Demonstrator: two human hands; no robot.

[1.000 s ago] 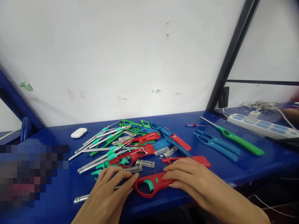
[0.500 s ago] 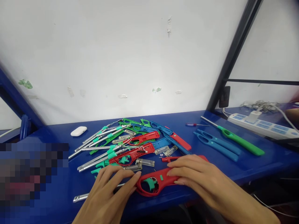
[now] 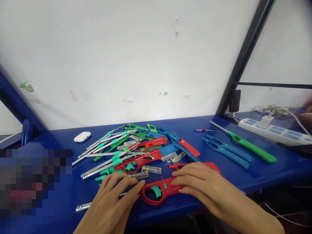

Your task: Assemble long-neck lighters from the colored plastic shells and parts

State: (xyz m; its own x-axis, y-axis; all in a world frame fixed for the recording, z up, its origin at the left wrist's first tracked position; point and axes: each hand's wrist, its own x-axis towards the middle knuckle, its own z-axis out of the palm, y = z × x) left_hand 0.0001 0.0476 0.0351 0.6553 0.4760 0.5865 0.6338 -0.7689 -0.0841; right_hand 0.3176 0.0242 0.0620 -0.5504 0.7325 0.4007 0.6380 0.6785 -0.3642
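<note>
A red utility lighter [image 3: 168,190] lies along the front of the blue table, with a green trigger [image 3: 157,192] inside its loop. My left hand [image 3: 112,198] is closed around the lighter's nozzle end, thumb and fingers at the loop's left side; the silver nozzle tip [image 3: 83,207] sticks out beyond it. My right hand [image 3: 202,187] grips the red handle from above and hides its rear end. Another red casing half [image 3: 212,166] lies partly under my right hand. Just behind are clear fuel tanks [image 3: 152,169] and an open red casing half [image 3: 138,160].
Metal nozzles, green parts and casing halves make a pile [image 3: 117,143] at the centre left. A white earbud case [image 3: 82,136] stands left. Further right are a screwdriver [image 3: 200,130], two blue casing halves [image 3: 226,151], a green lighter [image 3: 253,148] and a power strip [image 3: 275,130].
The red lighter has shifted slightly left together with my hands. The green trigger sits differently in the loop, and the wires that showed beside it are out of sight.
</note>
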